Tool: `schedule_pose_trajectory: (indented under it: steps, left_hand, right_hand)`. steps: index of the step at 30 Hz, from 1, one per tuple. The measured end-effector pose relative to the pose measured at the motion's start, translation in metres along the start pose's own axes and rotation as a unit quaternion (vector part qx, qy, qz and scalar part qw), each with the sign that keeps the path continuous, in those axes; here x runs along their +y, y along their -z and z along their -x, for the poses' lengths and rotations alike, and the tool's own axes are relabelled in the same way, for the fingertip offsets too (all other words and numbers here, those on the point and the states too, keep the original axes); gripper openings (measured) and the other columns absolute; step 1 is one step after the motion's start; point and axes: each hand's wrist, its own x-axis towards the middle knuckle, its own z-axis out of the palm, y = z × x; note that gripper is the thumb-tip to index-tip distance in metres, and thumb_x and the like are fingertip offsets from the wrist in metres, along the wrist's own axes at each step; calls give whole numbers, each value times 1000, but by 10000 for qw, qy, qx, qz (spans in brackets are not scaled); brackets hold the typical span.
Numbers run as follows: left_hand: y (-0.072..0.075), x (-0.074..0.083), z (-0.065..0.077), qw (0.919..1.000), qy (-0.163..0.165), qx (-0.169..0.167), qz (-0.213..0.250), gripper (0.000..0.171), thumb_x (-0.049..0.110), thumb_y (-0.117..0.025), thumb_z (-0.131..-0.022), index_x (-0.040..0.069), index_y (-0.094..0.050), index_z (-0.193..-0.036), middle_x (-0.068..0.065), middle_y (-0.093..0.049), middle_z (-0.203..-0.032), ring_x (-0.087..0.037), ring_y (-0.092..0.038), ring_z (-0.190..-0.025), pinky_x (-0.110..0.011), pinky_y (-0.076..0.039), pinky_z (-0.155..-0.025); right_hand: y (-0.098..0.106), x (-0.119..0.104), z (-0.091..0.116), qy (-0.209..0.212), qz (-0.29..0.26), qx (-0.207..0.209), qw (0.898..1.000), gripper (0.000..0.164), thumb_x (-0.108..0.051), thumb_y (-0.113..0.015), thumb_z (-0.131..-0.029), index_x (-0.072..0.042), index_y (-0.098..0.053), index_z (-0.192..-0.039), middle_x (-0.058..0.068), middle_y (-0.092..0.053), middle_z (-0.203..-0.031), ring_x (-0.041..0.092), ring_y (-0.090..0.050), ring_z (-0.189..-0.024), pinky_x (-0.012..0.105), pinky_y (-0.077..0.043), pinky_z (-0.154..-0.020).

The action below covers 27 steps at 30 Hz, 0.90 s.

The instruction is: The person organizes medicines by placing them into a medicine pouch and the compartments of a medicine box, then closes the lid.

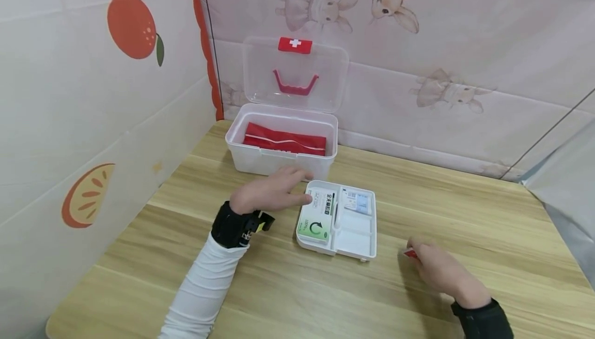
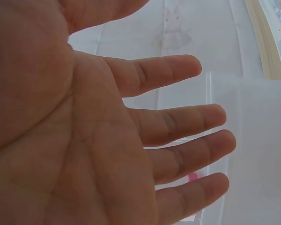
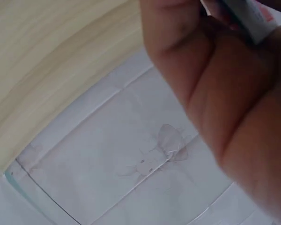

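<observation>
My left hand (image 1: 271, 191) hovers at the left edge of a white compartment tray (image 1: 355, 243), its fingers straight and spread. Nothing lies against the palm in the left wrist view. In the tray's left compartment sits a white and green medicine box (image 1: 317, 229); a small blue and white packet (image 1: 358, 201) lies in the upper right one. To the right of the tray, my right hand (image 1: 439, 266) grips a small, flat, red and white item (image 1: 410, 253). Curled fingers hide most of it, also in the right wrist view, so its kind cannot be told.
Behind the tray stands a clear plastic first-aid box (image 1: 253, 160) with its lid (image 1: 260, 73) raised against the printed wall cloth (image 1: 395, 91). A folded red pouch (image 1: 288, 137) lies inside. All this is on a wooden table (image 1: 274, 287).
</observation>
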Motion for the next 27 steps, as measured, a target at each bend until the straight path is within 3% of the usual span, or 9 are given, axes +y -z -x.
schedule_pose_trajectory:
  steps: [4,8,11,15,18,22,24,27]
  left_hand:
    - [-2,4,-4,9999,-55,21,-123,57,36,-63,-97,9,-46,-144,-8,-52,-140,-24,-46,-125,-40,-43,-108]
    - [-8,13,-9,9994,-211,185,-210,52,34,-62,-98,9,-50,-142,-7,-54,-138,-23,-48,-125,-39,-42,-108]
    - [-15,23,-14,9979,-489,385,-155,49,34,-62,-99,10,-51,-140,-7,-55,-138,-22,-48,-125,-37,-42,-108]
    - [-26,40,-18,9919,-1114,582,-171,48,35,-61,-99,12,-52,-140,-7,-55,-138,-20,-49,-124,-34,-44,-106]
    - [-36,51,-21,9808,-1786,723,-289,50,38,-64,-97,14,-54,-139,-6,-57,-131,-18,-51,-118,-29,-46,-100]
    - [-52,59,-28,9576,-2624,1112,-414,43,33,-67,-95,12,-60,-132,-2,-62,-114,-15,-54,-104,-22,-44,-89]
    - [-58,60,-32,9519,-2693,1387,-460,33,26,-68,-96,11,-64,-125,0,-64,-109,-14,-55,-99,-20,-44,-86]
    - [-66,58,-38,9585,-2260,1644,-558,21,20,-66,-97,12,-66,-117,1,-66,-105,-12,-55,-94,-17,-45,-83]
  right_hand:
    - [4,-7,0,646,-622,605,9941,11,10,-50,-95,3,-47,-103,3,-48,-82,8,-44,-68,24,-39,-56]
    - [12,-24,-6,990,-708,1441,9821,15,9,-54,-95,3,-48,-107,5,-55,-85,6,-47,-68,24,-41,-54]
    - [16,-38,-11,1306,-662,2136,9659,19,9,-64,-90,1,-55,-105,3,-59,-84,2,-46,-64,22,-42,-51]
    - [17,-52,-15,1816,-541,2896,9382,23,10,-73,-82,-5,-67,-98,-1,-63,-84,0,-48,-66,19,-45,-52]
    - [17,-61,-19,2065,-505,2907,9329,26,12,-69,-84,-6,-70,-103,-1,-63,-89,1,-47,-69,18,-43,-54]
    - [15,-71,-26,2273,-516,2533,9389,30,16,-62,-87,1,-66,-112,2,-61,-93,3,-45,-71,20,-41,-56]
    - [13,-74,-30,2182,-636,2404,9437,31,16,-62,-87,3,-64,-114,3,-62,-92,4,-47,-71,21,-43,-57]
    - [8,-74,-37,1763,-979,2326,9514,29,12,-65,-87,2,-62,-114,2,-63,-85,6,-50,-67,21,-46,-56]
